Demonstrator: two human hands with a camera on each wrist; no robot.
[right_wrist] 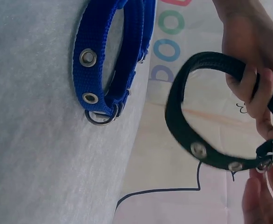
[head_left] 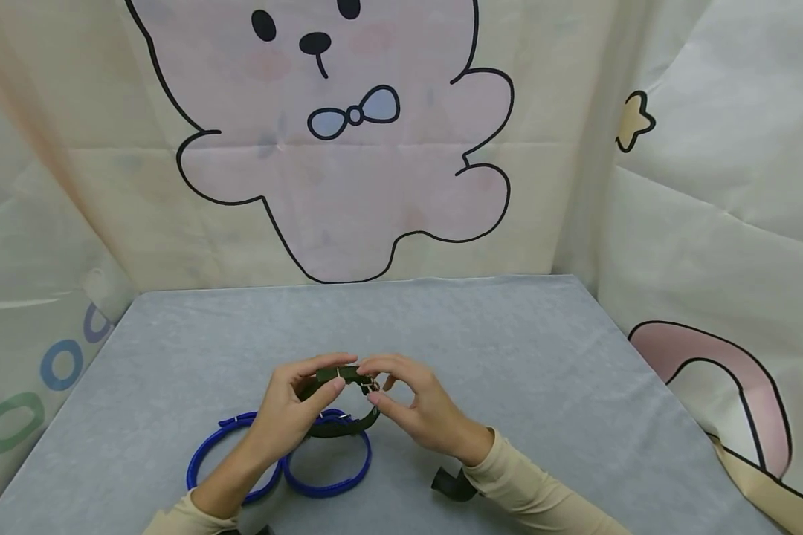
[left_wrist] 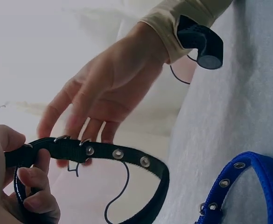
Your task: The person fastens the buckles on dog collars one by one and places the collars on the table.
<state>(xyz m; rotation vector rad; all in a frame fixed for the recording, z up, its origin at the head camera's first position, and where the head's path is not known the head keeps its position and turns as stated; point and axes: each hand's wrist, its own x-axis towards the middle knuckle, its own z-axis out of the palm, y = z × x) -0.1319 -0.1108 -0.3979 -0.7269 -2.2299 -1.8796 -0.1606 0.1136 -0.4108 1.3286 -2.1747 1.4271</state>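
Note:
A dark green pet collar (head_left: 348, 429) with metal eyelets and a buckle is held up in a loop above the table. The left hand (head_left: 288, 409) pinches its strap between thumb and fingers, and in the left wrist view more of its fingers curl around the band. At the buckle (right_wrist: 272, 151), thumb and forefinger of the right hand (head_left: 428, 409) take hold of the collar; its other fingers lie partly behind the strap in the left wrist view. Two blue collars (head_left: 328, 491) lie looped on the table, partly hidden by the left forearm.
A grey cloth covers the table (head_left: 508, 342). Printed curtains (head_left: 542, 253) hang around its back and sides. A black wrist-worn device (head_left: 453, 484) shows at the right sleeve.

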